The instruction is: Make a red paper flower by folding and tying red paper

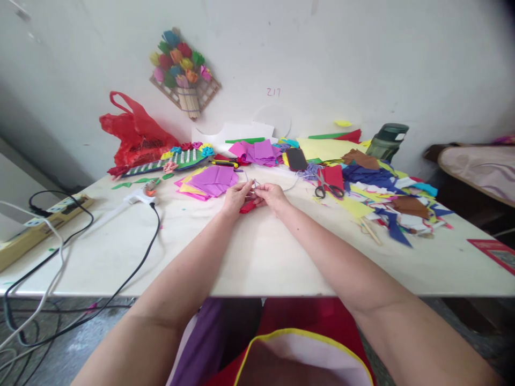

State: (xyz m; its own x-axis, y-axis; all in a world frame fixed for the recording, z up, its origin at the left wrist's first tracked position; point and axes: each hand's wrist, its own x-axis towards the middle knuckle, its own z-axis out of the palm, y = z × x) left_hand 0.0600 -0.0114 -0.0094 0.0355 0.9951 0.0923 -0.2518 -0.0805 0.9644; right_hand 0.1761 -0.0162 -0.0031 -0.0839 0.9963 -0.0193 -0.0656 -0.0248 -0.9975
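Head view: left hand [236,197] and right hand [270,195] met at frame centre, fingertips of both pinched shut on one thin strand [253,184] that ran roughly upright between them. One red paper [247,207] sat just below, touching both, nearer the left. One scissors [328,187] lay right of centre.

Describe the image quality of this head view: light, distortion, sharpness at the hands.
Head view: soft, even light, faint shadows, no glare on the table; wide-lens distortion stretches the edges and darkens the top right corner; the left hand and right hand look small and slightly soft, so the grip on the red paper is unclear.
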